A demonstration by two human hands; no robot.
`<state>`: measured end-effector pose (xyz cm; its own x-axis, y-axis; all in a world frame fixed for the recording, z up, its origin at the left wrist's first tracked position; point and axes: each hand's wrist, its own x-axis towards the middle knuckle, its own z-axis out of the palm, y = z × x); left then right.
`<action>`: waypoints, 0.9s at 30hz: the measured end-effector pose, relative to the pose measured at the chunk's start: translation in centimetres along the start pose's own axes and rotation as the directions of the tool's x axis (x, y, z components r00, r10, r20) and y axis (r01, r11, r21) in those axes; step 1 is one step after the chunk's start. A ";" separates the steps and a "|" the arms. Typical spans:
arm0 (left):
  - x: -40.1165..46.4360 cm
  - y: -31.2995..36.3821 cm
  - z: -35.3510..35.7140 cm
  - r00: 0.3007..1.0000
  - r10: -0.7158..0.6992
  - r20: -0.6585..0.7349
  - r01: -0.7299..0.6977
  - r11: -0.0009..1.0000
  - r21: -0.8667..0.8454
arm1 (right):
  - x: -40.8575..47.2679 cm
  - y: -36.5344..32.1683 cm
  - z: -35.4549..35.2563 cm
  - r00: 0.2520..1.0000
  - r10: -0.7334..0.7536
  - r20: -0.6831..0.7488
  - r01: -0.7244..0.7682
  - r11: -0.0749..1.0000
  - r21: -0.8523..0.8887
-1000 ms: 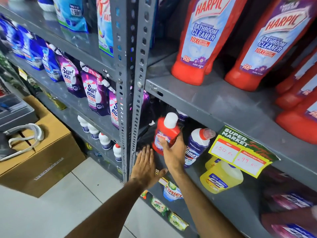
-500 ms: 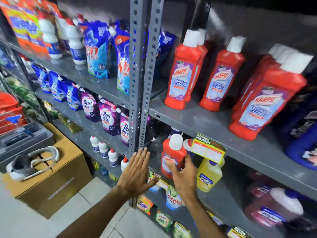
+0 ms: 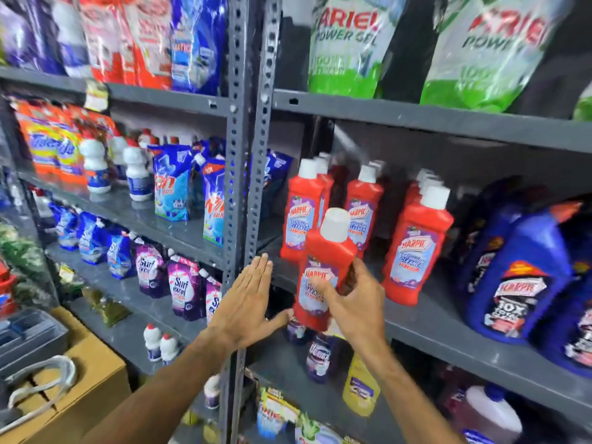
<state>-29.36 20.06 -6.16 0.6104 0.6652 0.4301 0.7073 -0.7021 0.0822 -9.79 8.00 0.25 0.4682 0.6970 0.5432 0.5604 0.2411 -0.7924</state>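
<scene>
grey steel shelving (image 3: 448, 334) stacked with cleaners, one bottle held at its front lip

right hand (image 3: 355, 302) grips a red harpic bottle (image 3: 323, 264), white cap up, purple-blue label, slightly tilted, just before its standing twins (image 3: 413, 251). left hand (image 3: 246, 306) is flat, fingers straight, beside the upright post (image 3: 237, 187).

1. Bright, even lighting; colours look vivid.
2. Motion blur smears the top pouches (image 3: 350, 43) and left-edge packs (image 3: 48, 145); the held red bottle (image 3: 322, 251) is soft at its base.
3. The shelf edges (image 3: 416, 118) bow toward the corners.
4. The shelf backs (image 3: 464, 161) lie in deep shadow; glare streaks the pouches.
</scene>
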 end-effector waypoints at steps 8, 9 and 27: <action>3.8 1.1 0.3 0.990 -0.057 0.132 0.062 0.997 -0.034 | 6.9 -2.0 -1.9 0.999 -0.013 -0.049 0.008 0.995 -0.095; 4.1 1.1 0.4 0.988 -0.062 0.142 0.068 0.997 -0.037 | 7.5 -1.9 -2.0 0.998 -0.014 -0.054 0.008 0.994 -0.110; 5.1 0.3 3.2 0.991 -0.083 0.107 0.070 0.991 0.114 | 12.5 2.7 -0.7 0.999 0.032 -0.043 -0.036 0.996 -0.084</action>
<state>-24.89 24.09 -6.81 0.5843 0.7442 0.3236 0.7845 -0.6200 0.0092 -1.92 16.92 5.10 0.5150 0.6745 0.5290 0.5985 0.1588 -0.7852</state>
